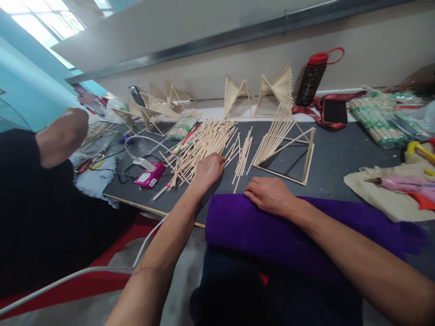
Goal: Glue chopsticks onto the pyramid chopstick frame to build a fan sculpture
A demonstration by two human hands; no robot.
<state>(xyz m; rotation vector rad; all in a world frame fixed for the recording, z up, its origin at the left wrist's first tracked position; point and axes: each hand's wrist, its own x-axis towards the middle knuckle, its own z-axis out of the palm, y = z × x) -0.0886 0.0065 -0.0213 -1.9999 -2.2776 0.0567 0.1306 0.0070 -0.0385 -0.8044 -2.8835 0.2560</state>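
My left hand (pixel 210 171) rests with curled fingers on the right edge of a loose pile of thin wooden sticks (pixel 210 140). What lies inside its fingers is hidden. On the near edge of the table, my right hand (pixel 268 194) sits on a purple cloth (pixel 234 222), fingers bent together and their tips out of sight. Several separate sticks (pixel 243 156) lie between the two hands. Just beyond my right hand stands a twisted stick frame (pixel 273 138), its sticks fanned out above a square base.
More fanned stick frames (pixel 277 90) stand along the wall, near a dark bottle with a red lid (pixel 311 79). A purple power box (pixel 151 175) with cables lies left. Right are bagged sticks (pixel 377 120) and a pink glue gun (pixel 404 183). Another person's arm (pixel 64 136) reaches in at left.
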